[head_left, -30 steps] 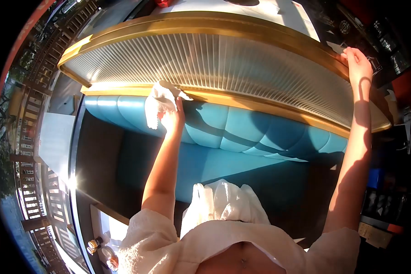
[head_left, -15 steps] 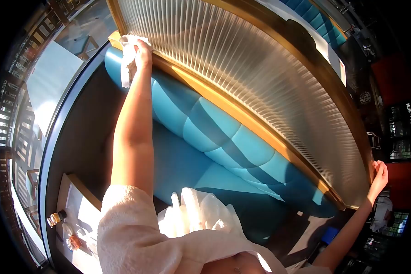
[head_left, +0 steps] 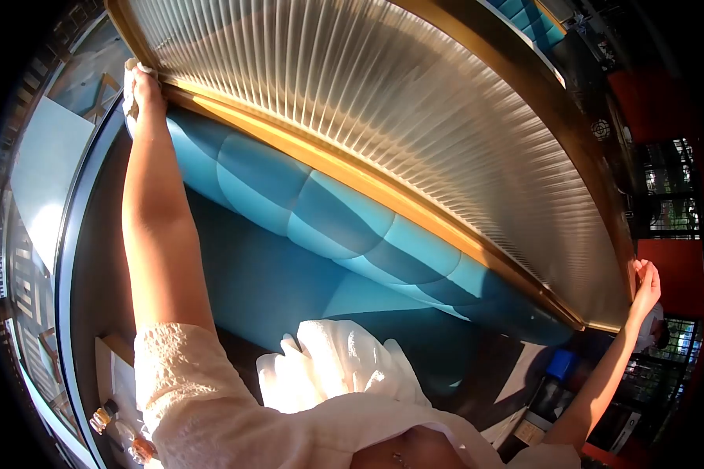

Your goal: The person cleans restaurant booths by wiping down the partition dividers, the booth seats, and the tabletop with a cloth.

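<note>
My left hand (head_left: 145, 87) is closed on a white cloth (head_left: 130, 95) at the left end of the wooden ledge, beside the corner of the gold frame. That ledge (head_left: 321, 150) runs along the top of the blue padded backrest (head_left: 344, 215). Above it stands a ribbed glass panel (head_left: 352, 86) in the gold frame (head_left: 536, 105). At the far right my right hand (head_left: 645, 285) touches the frame's outer edge with bent fingers; the fingertips are partly hidden against the frame.
Below the backrest lies the blue seat (head_left: 274, 273). A table corner with small jars (head_left: 102, 418) is at the lower left. A pale table (head_left: 43, 164) stands beyond the dark edge at left. At lower right are a blue object (head_left: 561, 364) and a box (head_left: 529, 432).
My left hand has slid with the cloth leftward along the ledge to its end. The view has turned, and my right hand stays at the right end of the frame.
</note>
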`<state>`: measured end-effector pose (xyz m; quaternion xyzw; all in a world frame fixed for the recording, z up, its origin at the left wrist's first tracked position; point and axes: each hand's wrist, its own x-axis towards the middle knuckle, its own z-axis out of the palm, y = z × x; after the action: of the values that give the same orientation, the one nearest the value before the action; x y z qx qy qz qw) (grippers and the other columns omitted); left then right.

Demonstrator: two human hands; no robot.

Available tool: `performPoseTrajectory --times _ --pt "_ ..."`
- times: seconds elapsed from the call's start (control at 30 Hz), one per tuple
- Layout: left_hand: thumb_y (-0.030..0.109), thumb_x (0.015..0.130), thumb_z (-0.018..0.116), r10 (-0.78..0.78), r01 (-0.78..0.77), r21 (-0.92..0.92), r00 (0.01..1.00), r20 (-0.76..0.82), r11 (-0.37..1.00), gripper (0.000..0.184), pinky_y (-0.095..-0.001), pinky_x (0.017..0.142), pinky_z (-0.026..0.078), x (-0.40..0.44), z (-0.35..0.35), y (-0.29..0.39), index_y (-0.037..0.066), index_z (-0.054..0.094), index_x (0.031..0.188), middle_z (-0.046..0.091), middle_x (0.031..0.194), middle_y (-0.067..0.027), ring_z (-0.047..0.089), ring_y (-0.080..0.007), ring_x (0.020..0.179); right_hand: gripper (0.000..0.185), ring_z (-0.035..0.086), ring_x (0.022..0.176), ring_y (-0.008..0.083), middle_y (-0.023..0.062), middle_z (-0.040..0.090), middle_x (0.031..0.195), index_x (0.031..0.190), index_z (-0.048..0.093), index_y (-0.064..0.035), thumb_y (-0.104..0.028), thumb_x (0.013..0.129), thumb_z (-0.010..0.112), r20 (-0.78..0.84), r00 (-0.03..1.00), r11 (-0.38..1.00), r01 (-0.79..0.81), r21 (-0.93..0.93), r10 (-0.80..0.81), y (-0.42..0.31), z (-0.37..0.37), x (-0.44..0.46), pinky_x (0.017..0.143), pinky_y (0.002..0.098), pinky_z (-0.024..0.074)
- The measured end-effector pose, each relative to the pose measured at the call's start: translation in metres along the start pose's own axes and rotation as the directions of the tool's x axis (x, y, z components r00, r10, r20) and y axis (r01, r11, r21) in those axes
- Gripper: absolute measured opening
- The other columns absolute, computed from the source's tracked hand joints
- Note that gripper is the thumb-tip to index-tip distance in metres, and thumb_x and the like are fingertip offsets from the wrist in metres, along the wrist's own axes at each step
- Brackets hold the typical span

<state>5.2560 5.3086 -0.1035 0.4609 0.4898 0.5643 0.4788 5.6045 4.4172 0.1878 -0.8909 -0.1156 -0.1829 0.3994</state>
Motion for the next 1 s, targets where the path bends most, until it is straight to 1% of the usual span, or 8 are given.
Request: performPoseTrajectory --times 0.03,0.13,0.33,0.67,0.77,0.83,0.93,1.0 --pt "0.041 0.097 0.031 -0.042 0.049 -0.092 0.996 0.073 0.995 0.041 -0.0212 0.041 0.033 -0.040 -0.001 0.032 0.011 0.058 0.090 0.053 0.060 0.0033 0.042 -0.0069 0.045 0.028 0.063 0.087 0.0143 0.0102 0.067 0.090 0.100 0.061 0.0035 -0.022 0.093 0.052 0.009 1.000 1.000 0.001 0.023 -0.001 0.000 0.000 0.001 0.082 0.0248 0.0471" --pt "0.041 0.096 0.031 0.197 -0.190 -0.088 0.976 0.088 0.978 0.052 -0.0348 0.094 0.040 -0.025 0.007 -0.015 0.006 0.043 0.132 0.054 0.120 -0.0169 0.052 -0.0287 0.110 0.028 0.063 0.088 0.0145 0.0100 0.067 0.090 0.102 0.060 0.0035 -0.022 0.093 0.052 -0.001 1.000 0.999 -0.024 0.039 0.024 -0.004 0.006 -0.002 0.082 0.0239 0.0469" --pt "0.033 0.095 0.033 0.500 -0.427 0.649 0.862 0.081 0.630 0.056 -0.0398 0.101 0.033 -0.180 0.047 -0.014 -0.011 0.035 0.129 0.042 0.128 -0.0314 0.042 -0.0400 0.119 0.028 0.063 0.083 0.0120 0.0074 0.067 0.087 0.099 0.062 0.0027 -0.023 0.093 0.054 -0.010 0.999 0.999 -0.030 0.043 0.030 -0.005 0.014 -0.001 0.077 0.0215 0.0467" --pt "0.033 0.093 0.043 0.023 -0.176 0.272 0.874 0.485 0.946 0.068 -0.0309 0.109 0.018 -0.591 0.081 0.027 -0.003 0.013 0.142 0.016 0.148 -0.0204 0.021 -0.0300 0.135 0.029 0.065 0.074 0.0111 0.0059 0.070 0.084 0.094 0.066 -0.0035 -0.031 0.087 0.058 -0.082 0.996 0.999 0.049 0.012 -0.048 -0.018 0.037 -0.010 0.071 0.0244 0.0475" --pt "0.042 0.093 0.040 -0.272 0.272 0.132 0.581 0.767 0.953 0.073 -0.0404 0.110 0.018 -0.654 0.076 0.084 0.000 0.007 0.143 0.013 0.149 -0.0204 0.018 -0.0330 0.137 0.027 0.066 0.075 0.0142 0.0071 0.070 0.087 0.094 0.066 -0.0069 -0.031 0.086 0.058 -0.304 0.903 0.946 0.323 0.020 -0.302 -0.030 0.043 -0.029 0.071 0.0265 0.0477" --pt "0.050 0.091 0.043 -0.226 -0.005 0.285 0.597 0.770 0.958 0.078 -0.0400 0.107 0.026 -0.680 0.102 0.024 0.006 0.008 0.145 0.018 0.147 -0.0174 0.023 -0.0301 0.135 0.021 0.066 0.077 0.0183 0.0081 0.069 0.086 0.092 0.064 -0.0054 -0.024 0.086 0.059 -0.461 0.794 0.865 0.492 0.102 -0.397 -0.035 0.046 -0.037 0.071 0.0272 0.0479" --pt "0.065 0.085 0.042 -0.533 0.718 0.375 -0.007 0.846 0.587 0.078 -0.0455 0.101 0.032 -0.652 0.068 0.088 0.018 0.023 0.144 0.039 0.136 -0.0136 0.043 -0.0321 0.118 0.010 0.062 0.072 0.0227 0.0098 0.064 0.083 0.089 0.061 -0.0039 -0.005 0.079 0.061 -0.656 0.548 0.702 0.711 0.040 -0.518 -0.044 0.054 -0.099 0.066 0.0313 0.0479" --pt "0.068 0.085 0.037 -0.513 0.598 0.409 0.005 0.858 0.689 0.081 -0.0448 0.100 0.033 -0.634 0.051 0.112 0.015 0.021 0.144 0.040 0.136 -0.0122 0.044 -0.0313 0.117 0.012 0.059 0.068 0.0219 0.0091 0.061 0.079 0.089 0.060 -0.0065 -0.003 0.078 0.061 -0.429 0.823 0.789 0.524 0.321 -0.372 -0.044 0.091 -0.192 0.061 0.0323 0.0471"
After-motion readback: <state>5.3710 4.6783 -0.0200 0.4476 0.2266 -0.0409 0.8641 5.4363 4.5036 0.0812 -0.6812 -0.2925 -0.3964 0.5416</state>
